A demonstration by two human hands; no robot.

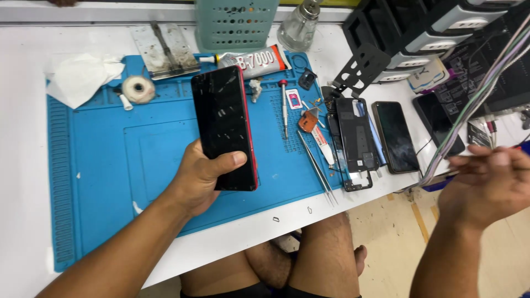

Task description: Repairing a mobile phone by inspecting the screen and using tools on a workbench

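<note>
Left hand (205, 175): fingers clamping the lower end of a black smartphone (225, 126), thumb lying across its dark screen; the phone is hanging tilted over the blue work mat (110, 165).

Right hand (488, 182): blurred, hovering off the desk (22, 165) edge at the right near a bundle of cables (475, 99); fingers loosely apart, holding nothing.

On the mat: tape roll (138, 88), glue tube (251, 60), screwdriver (284, 107), tweezers (317, 168).

Lying just right of the mat: opened phone frame (356, 140), beside it a second dark phone (396, 137).

Behind the mat: green perforated basket (236, 23), glass bottle (299, 26), crumpled tissue (83, 74).
</note>
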